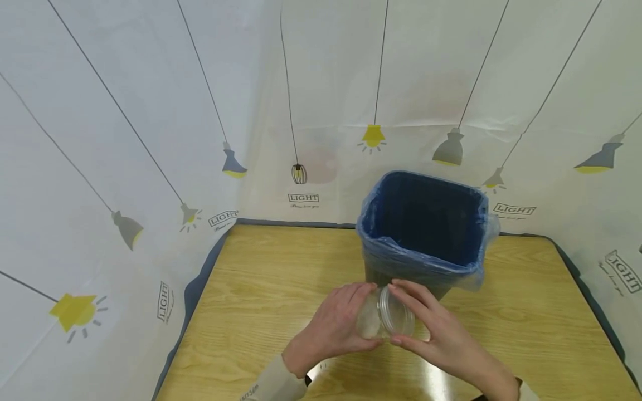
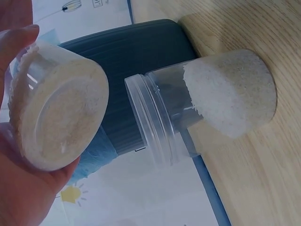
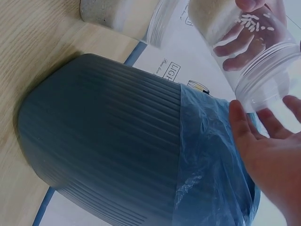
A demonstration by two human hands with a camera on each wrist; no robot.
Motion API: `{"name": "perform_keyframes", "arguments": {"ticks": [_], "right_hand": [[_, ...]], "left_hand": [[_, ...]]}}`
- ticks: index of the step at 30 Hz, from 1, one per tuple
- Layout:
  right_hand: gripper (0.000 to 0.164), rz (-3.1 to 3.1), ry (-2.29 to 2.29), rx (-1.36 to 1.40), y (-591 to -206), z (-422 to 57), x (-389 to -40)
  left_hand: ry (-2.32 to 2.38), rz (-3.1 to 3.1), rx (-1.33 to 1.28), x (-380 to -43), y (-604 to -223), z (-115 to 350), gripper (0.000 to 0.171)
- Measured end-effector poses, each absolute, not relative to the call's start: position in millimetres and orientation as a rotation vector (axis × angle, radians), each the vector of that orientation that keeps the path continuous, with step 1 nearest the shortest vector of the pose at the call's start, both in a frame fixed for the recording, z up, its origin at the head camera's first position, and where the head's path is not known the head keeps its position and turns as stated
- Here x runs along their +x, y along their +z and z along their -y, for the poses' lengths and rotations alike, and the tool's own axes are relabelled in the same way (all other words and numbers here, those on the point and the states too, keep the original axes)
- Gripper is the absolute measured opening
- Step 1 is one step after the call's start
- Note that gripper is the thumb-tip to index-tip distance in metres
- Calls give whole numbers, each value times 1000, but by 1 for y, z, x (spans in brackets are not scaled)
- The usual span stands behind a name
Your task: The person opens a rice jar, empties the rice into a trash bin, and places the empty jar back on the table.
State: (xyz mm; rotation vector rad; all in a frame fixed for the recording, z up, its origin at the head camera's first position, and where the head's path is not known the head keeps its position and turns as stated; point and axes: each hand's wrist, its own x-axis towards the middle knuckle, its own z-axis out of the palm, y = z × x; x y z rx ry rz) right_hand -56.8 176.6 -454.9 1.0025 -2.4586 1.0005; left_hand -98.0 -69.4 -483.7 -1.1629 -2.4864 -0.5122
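A clear plastic jar (image 1: 369,320) with white rice in its bottom part lies tilted between my hands. My left hand (image 1: 337,320) grips its body, thumb on the near side; the rice-filled base (image 2: 73,115) fills the left of the left wrist view. My right hand (image 1: 443,328) pinches the ringed, clear mouth end (image 3: 268,68) between thumb and fingertips. A few loose rice grains (image 3: 256,21) cling to the inner wall. In the left wrist view a second clear jar (image 2: 230,89), part filled with rice, stands upright on the table.
Behind my hands a dark bin (image 1: 426,217) stands on the wooden table (image 1: 281,267), lined with a blue plastic bag (image 1: 416,256) folded over its rim. White sheeting (image 1: 321,83) printed with lamps encloses the table at the back and sides.
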Motion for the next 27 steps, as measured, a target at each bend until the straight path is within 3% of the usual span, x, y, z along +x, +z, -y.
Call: {"name": "perform_keyframes", "arguments": {"ticks": [8, 15, 20, 27], "right_hand": [[77, 2471, 1029, 1112, -455, -182, -59], [82, 2487, 1055, 1152, -452, -185, -59], [86, 2558, 1026, 876, -450, -178, -52], [71, 2762, 1032, 489, -442, -165, -49]], "left_hand": [[-561, 2547, -1235, -100, -480, 73, 99], [-574, 2558, -1250, -100, -478, 74, 99], [-613, 2526, -1198, -99, -478, 70, 100], [-427, 2434, -1083, -100, -481, 65, 105]]}}
